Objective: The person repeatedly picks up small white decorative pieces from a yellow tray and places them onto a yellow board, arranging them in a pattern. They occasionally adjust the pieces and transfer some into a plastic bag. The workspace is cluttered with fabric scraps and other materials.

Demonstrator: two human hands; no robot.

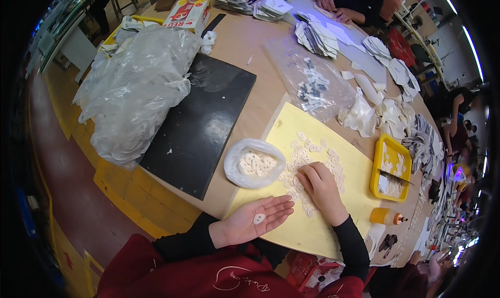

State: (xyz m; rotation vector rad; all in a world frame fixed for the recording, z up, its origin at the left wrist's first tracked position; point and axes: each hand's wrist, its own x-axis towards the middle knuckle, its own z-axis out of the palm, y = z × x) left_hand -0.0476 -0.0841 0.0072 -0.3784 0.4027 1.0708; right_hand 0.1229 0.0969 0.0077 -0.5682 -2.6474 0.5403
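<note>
My left hand [252,220] lies palm up with its fingers stretched out. On its palm rests a small cream oval piece [259,219] with two holes. Over the yellow sheet [271,230], my right hand [320,187] points down with curled fingers, its fingertips drawn together at a scatter of similar oval pieces [336,168]. Whatever those fingertips pinch, if anything, is too small to make out. Just above my left hand stands a rolled-open clear plastic bag [233,170] with more of these pieces inside.
A black board [208,121] and crumpled plastic bags [140,84] lie at left. To the right are a yellow tray [375,178] and a glue bottle [384,216] with yellowish contents. Farther off are a flat plastic bag [281,58], stacked cut pieces [317,37] and another person's hands [338,12].
</note>
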